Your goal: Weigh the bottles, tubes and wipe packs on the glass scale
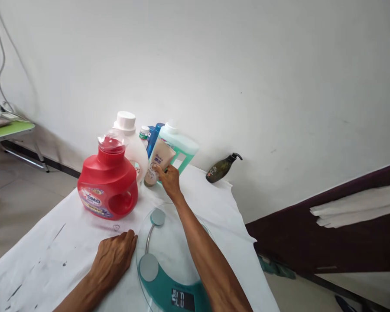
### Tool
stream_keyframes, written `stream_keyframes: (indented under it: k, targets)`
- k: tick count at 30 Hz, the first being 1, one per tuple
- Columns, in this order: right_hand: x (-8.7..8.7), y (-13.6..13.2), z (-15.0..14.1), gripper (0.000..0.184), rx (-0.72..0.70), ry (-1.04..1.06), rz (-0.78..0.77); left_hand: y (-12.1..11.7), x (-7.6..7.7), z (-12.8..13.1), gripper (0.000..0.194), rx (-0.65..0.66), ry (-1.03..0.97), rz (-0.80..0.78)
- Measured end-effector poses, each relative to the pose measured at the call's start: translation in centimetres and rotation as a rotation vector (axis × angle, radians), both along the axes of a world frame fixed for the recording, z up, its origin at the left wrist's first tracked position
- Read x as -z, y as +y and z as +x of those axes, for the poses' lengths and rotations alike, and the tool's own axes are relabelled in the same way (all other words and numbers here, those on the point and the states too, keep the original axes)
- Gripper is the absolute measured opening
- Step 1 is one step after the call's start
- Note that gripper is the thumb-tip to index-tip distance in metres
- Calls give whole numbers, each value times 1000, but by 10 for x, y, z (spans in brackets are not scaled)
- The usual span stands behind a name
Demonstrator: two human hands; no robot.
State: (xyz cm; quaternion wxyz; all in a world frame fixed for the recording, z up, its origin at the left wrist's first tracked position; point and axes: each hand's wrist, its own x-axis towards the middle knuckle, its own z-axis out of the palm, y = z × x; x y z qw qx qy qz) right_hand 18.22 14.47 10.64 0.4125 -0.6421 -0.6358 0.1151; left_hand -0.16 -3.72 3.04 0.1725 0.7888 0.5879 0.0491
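My right hand (169,180) reaches to the back of the table and is closed on a beige tube (159,161) that stands cap-down among the bottles. My left hand (114,256) rests flat on the white table cover (52,255), fingers stretched, just left of a round glass scale (169,251) with a teal base and a lit display. My right forearm passes over the scale. A red OMO detergent jug (108,182) stands to the left of the tube.
Behind the tube stand a white jug (130,143), a teal jug (180,145), a blue bottle (154,136) and a small green-capped bottle (144,133). A dark pump bottle (221,168) leans at the wall. A green table (9,130) is far left.
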Motion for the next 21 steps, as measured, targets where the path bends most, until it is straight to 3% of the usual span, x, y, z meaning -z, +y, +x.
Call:
stream_keyframes:
  k: [5, 9, 11, 14, 16, 18, 21]
  targets:
    - [-3, -7, 2, 36, -153, 34, -16, 1, 4, -1, 38, -5, 22, 8]
    - [-4, -27, 38, 39, -170, 35, 13, 1, 12, -2, 40, -24, 23, 29]
    - [-3, -34, 77, 39, -55, 40, 56, 1, 13, -2, 39, -23, 26, 38]
    - [-1, -24, 151, 48, 235, 45, 156, 0, 12, -1, 38, -23, 22, 57]
    - [0, -4, 199, 70, 528, 36, 236, 0, 13, -2, 38, -27, 20, 92]
    - [1, 23, 237, 81, 733, 124, 180, 0, 18, -4, 38, -25, 9, 142]
    - [3, 64, 274, 67, 800, 202, 94, -2, 29, -6, 37, -12, -40, 231]
